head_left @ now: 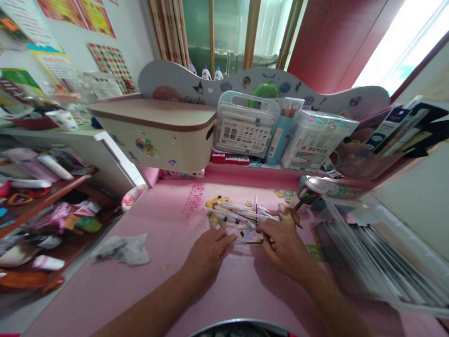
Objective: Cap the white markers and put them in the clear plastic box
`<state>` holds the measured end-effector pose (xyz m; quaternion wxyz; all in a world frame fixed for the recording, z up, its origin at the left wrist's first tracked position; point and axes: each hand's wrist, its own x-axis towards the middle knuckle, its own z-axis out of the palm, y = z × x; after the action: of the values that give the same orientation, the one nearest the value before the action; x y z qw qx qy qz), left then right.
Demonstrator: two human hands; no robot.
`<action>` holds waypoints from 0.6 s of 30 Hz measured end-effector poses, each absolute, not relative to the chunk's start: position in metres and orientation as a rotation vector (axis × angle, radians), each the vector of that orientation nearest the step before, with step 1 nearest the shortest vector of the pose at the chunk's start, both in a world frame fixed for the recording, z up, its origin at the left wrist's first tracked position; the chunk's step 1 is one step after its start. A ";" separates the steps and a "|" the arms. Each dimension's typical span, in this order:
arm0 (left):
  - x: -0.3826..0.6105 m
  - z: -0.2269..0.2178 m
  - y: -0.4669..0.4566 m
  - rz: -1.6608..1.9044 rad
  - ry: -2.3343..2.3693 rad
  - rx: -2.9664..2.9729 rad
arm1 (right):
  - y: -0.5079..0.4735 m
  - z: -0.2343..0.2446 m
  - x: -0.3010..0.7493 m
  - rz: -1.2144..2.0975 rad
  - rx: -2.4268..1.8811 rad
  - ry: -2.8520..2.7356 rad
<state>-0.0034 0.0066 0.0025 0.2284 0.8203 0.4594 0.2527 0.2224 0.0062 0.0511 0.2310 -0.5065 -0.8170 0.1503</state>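
Note:
Several slim white pens or pen refills [228,214], some with black ends, lie in a loose pile on the pink desk [161,290]. My left hand [210,250] rests at the near left of the pile, its fingers together and bent over a clear or whitish piece that I cannot make out. My right hand [286,245] is at the pile's right side, with thumb and fingers closed near a thin dark-edged item. What lies under its fingertips is hidden. A crumpled whitish plastic wrapper or tissue [128,249] lies to the left.
At right stands a clear plastic bin [372,262] of dark, thin items. A lidded jar [310,192] is behind it. The raised shelf carries a beige storage box [157,135], a clear marker case [245,124] and a marker set [315,142]. A round metal rim [242,321] shows at the near edge.

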 end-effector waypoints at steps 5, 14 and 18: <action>-0.002 0.005 0.004 0.710 1.195 2.214 | -0.001 0.048 0.209 0.627 -1.133 -2.069; -0.005 0.022 -0.003 0.982 1.173 1.413 | 0.014 0.050 0.235 0.596 -1.503 -1.712; -0.003 0.021 -0.004 1.034 1.130 1.329 | 0.020 0.048 0.236 0.508 -1.693 -2.241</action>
<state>-0.0027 -0.0044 0.0205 0.5285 0.5562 0.4732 0.4329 0.2356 0.0199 0.0485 0.1431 -0.5872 -0.7770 0.1761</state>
